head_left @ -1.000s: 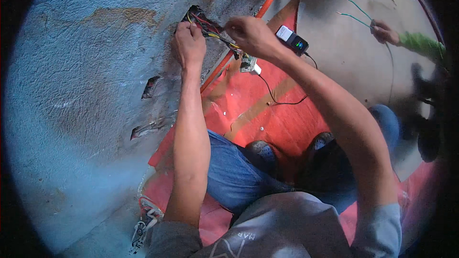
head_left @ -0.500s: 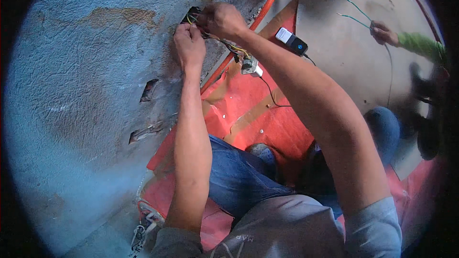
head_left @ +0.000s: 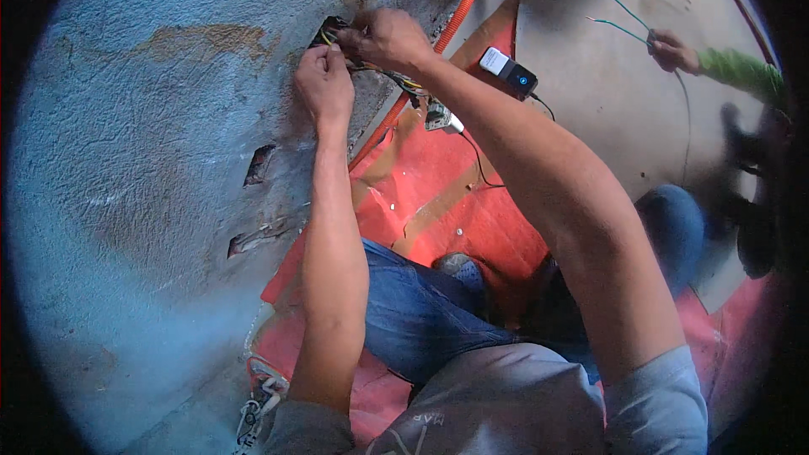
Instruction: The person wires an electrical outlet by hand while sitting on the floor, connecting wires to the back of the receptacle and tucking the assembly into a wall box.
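Both my hands work at a dark rectangular opening in the rough blue-grey wall. Thumb and fingertips of my left hand are pinched on a thin yellow-green wire at the lower edge of the hole. My right hand is closed just right of it, fingers curled at the hole; what they hold is hidden. Below my right wrist, a bundle of yellow and dark wires runs to a loose socket, which has a white plug in it.
An orange corrugated conduit runs along the wall's foot. A black-and-white device with a cable lies on the red floor sheet. At right, another person's hand holds green wires. Two more cut-outs mark the wall.
My left hand has shifted slightly left and down along the hole's edge, still pinched. My right hand has moved very little. The view has drifted slightly.
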Available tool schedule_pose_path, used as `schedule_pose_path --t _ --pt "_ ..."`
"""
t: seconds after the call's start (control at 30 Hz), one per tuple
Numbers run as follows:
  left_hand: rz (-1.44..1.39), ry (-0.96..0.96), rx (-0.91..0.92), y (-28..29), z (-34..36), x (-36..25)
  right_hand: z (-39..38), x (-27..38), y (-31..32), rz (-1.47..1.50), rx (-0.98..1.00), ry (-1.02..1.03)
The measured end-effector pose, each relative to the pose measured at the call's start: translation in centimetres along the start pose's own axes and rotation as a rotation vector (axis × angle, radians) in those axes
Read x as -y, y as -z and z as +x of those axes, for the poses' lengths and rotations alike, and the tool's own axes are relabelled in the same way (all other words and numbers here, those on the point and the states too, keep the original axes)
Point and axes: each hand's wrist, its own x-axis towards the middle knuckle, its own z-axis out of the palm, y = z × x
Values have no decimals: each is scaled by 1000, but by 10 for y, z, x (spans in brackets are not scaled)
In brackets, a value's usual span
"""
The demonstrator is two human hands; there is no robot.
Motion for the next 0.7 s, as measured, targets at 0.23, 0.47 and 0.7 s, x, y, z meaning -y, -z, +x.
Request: schedule_pose_path --t 0.23,0.47,0.7 --pt "-159 11 -25 -18 3 8 6 -1 7 -109 -11 -33" --pt "-205 77 6 -6 5 13 3 17 9 -221 77 -26" --pt "-168 52 47 -5 5 7 35 -22 20 -97 122 44"
